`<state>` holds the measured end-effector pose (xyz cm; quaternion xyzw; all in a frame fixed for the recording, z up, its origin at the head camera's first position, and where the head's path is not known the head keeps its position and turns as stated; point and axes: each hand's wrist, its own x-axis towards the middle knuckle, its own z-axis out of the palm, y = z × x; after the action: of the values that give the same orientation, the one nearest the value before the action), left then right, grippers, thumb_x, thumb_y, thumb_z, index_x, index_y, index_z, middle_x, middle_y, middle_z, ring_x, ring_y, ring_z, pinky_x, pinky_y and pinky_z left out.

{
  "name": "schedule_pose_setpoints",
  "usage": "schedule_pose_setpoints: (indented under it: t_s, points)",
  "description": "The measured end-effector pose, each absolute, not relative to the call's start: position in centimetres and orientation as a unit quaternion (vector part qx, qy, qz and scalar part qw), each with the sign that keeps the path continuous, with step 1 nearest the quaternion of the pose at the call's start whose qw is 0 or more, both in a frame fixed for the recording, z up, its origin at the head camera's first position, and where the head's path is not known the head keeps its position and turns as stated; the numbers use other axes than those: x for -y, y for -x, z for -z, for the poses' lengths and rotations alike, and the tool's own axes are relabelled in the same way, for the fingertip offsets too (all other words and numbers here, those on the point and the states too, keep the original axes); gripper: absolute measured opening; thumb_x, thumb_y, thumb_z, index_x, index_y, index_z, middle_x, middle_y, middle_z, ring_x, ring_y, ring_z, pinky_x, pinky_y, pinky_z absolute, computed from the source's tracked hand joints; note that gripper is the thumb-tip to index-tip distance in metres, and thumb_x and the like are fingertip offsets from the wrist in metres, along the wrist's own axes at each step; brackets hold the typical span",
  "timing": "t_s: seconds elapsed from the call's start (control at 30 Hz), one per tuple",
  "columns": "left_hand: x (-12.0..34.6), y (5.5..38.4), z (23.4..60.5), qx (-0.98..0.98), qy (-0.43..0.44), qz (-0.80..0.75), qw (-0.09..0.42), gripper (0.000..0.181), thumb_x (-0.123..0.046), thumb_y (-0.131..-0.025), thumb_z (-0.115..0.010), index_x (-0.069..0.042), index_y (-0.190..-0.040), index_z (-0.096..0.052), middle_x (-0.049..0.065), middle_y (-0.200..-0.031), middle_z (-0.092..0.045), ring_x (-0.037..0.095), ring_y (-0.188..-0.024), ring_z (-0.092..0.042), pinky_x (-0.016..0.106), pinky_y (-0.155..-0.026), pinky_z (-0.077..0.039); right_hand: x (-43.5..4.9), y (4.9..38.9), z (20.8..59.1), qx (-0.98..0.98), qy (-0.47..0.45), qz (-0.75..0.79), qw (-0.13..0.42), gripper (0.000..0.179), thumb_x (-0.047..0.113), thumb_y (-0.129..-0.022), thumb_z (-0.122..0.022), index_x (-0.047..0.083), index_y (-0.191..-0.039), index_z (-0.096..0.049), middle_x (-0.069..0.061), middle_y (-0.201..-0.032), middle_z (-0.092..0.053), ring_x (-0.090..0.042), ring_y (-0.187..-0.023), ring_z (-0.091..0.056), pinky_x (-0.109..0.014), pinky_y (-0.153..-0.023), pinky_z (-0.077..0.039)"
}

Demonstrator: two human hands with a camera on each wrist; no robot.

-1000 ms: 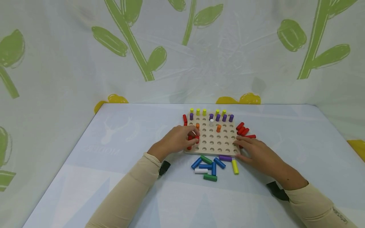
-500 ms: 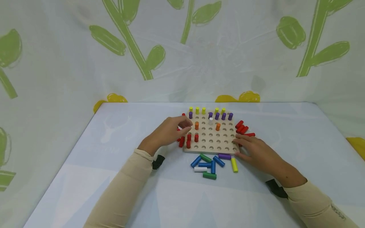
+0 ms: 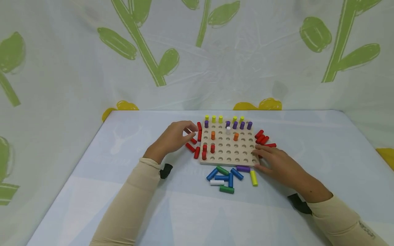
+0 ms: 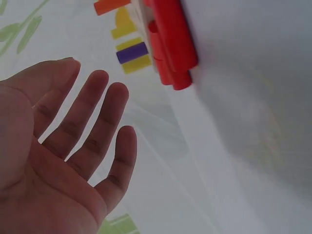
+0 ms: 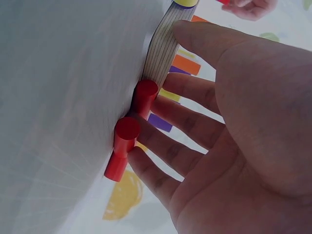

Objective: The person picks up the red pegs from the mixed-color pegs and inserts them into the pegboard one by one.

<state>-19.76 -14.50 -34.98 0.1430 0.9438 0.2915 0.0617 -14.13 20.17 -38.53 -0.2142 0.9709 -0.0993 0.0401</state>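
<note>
Left grip: released | right grip: unclenched, touching pegboard | left-side red pegs: likely light, rigid; pinch mid-length

The board is showing layered wood, the red pegs and the surface are looking smooth, and the sleeves are appearing as matt cloth.

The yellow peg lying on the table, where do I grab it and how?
I'd pinch the yellow peg around its middle, across its two long sides, coming from above and the near side. It lies flat, pointing roughly away from the person, and its near end is free. Its far end sits close to the lying purple peg and board, probably leaving less finger room.
</note>
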Motion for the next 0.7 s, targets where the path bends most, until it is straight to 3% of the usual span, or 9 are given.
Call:
schedule_pose_setpoints:
  t_s: [0.37, 0.7]
  points:
    - [15.0, 20.6, 36.2, -0.965, -0.122, -0.219, 0.081, 0.020, -0.020, -0.097, -0.066, -0.019, -0.116, -0.071, 0.004, -0.124, -0.065, 0.025, -0.118, -0.057, 0.041, -0.102, -0.052, -20.3, 14.1, 38.6, -0.969, 0.223, 0.097, 0.029, 0.059, 0.031, -0.085, -0.080, 0.012, -0.137, -0.060, -0.018, -0.147, -0.052, -0.044, -0.132, -0.050, -0.060, -0.101, -0.048]
    - [14.6, 20.6, 37.4, -0.972, -0.126, -0.185, 0.076, 0.018, -0.024, -0.095, -0.069, -0.021, -0.112, -0.073, 0.003, -0.120, -0.065, 0.022, -0.109, -0.060, 0.039, -0.098, -0.053, -20.3, 14.0, 38.6, -0.971, 0.217, 0.099, 0.033, 0.059, 0.031, -0.085, -0.080, 0.011, -0.137, -0.061, -0.018, -0.147, -0.053, -0.044, -0.132, -0.050, -0.060, -0.100, -0.049]
